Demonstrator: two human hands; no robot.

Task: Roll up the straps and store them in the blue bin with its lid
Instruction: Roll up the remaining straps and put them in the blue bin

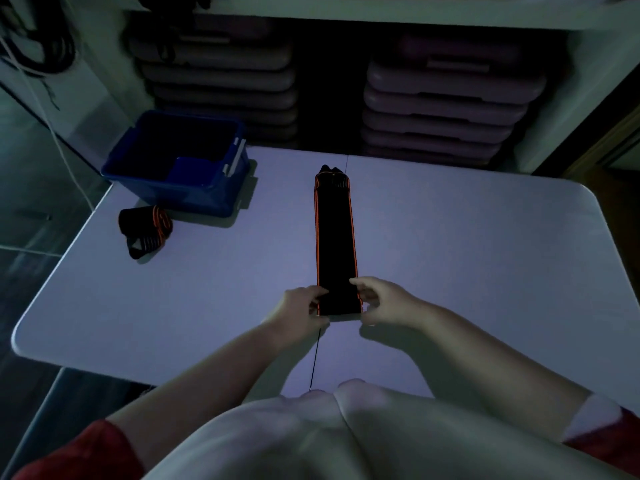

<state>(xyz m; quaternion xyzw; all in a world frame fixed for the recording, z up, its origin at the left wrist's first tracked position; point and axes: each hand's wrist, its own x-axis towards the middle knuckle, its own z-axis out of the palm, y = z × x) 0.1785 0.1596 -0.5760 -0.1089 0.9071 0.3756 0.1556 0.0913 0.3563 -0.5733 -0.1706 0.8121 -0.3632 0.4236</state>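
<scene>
A black strap with orange edges [335, 237] lies flat and stretched out along the middle of the white table [467, 244], running away from me. My left hand [300, 310] pinches its near left corner and my right hand [380, 301] pinches its near right corner. A second black-and-orange strap [145, 230] sits rolled into a loose bundle at the left, just in front of the blue bin [180, 161]. The bin stands open at the table's far left corner, and something blue, maybe its lid, leans inside it.
Behind the table, shelves hold two stacks of flat grey platforms [446, 98]. Dark cords hang at the upper left [38, 46]. The table's left edge drops to a dark floor. A thin seam runs down the table's middle toward me.
</scene>
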